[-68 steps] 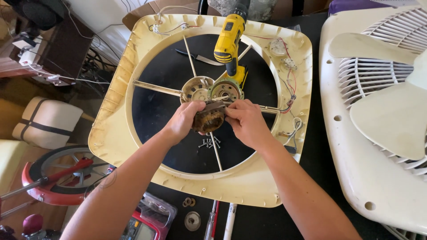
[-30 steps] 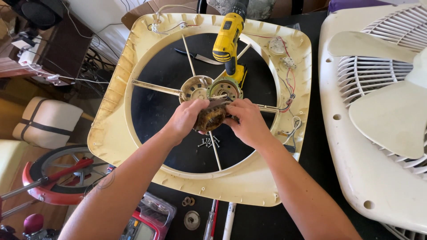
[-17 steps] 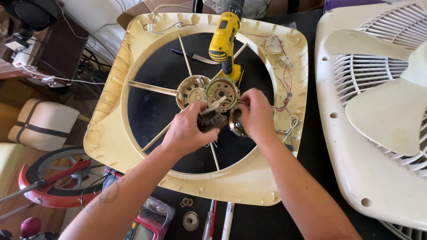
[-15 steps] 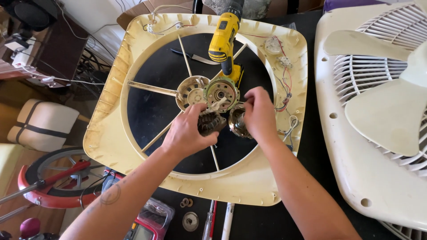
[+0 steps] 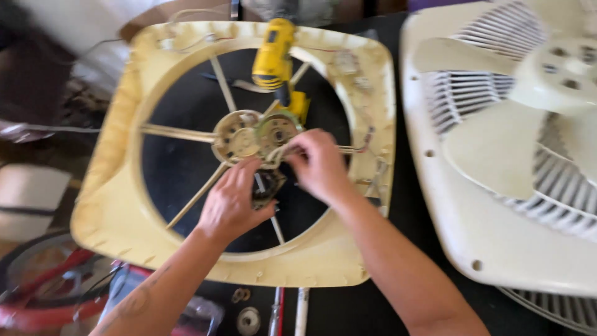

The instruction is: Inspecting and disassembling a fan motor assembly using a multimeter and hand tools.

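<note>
My left hand (image 5: 231,202) gripped the dark motor part (image 5: 268,186), which sat just below the hub (image 5: 239,137) of the yellowed fan frame (image 5: 118,205); my right hand (image 5: 318,165) pinched at the second round plate (image 5: 277,132), right beside it. The motor part lay between both hands, left nearer. Blurred, so the right grip couldn't be confirmed. Counts: one frame, two round plates, one yellow drill (image 5: 273,53) above, one white fan grille (image 5: 510,162) at right
</note>
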